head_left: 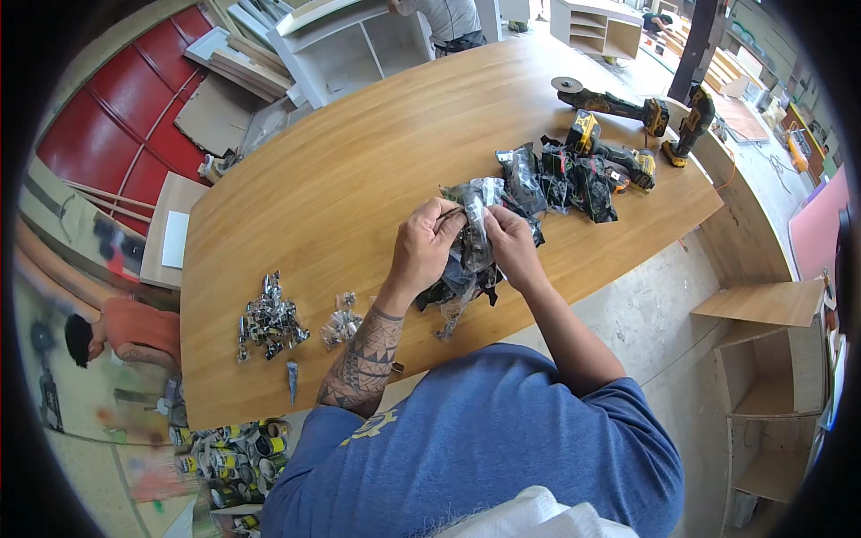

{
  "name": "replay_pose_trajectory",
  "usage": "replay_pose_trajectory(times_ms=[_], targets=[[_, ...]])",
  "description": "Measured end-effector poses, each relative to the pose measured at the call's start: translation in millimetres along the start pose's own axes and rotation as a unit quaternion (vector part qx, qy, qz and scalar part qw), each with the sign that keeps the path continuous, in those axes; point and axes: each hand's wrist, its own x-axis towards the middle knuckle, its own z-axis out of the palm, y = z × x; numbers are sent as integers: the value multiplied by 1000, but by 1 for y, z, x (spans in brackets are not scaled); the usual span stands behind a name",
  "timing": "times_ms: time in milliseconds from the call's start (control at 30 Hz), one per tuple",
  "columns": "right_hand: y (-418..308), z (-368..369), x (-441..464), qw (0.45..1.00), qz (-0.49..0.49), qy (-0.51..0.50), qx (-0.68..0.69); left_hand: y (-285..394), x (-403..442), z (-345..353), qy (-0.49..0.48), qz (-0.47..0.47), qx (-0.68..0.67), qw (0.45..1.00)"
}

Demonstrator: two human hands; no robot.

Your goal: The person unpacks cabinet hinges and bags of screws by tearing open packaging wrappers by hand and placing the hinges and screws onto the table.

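Over the wooden table (359, 161), my left hand (427, 240) and my right hand (513, 246) are both closed on a clear plastic bag (476, 238). Its contents look metallic but are too small to name. Beneath and beside my hands are more plastic-wrapped packets (462, 285), partly hidden by my left hand. Further packets, one of them a clear-and-black bag (523, 177), lie just beyond my right hand. Left of my tattooed forearm are a heap of shiny metal fittings (272, 318), possibly hinges, and a smaller heap (341, 325) of fittings.
An angle grinder (610, 103) and cordless tools, including a drill (691, 125), sit at the table's right end. A small blue tube (292, 381) lies near the front edge. Paint cans (233, 462) stand below left. One person (139, 332) is at left, another (453, 22) beyond the table.
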Motion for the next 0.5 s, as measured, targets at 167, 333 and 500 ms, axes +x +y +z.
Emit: replay_pose_trajectory(times_ms=[167,333,500], targets=[[26,5,14,989,13,130,68,-15,-9,10,97,29,-50,994],[14,10,3,992,96,84,-1,-19,-18,9,215,111,78,967],[-14,29,-16,959,123,20,253,-35,-12,4,288,51,-1,956]])
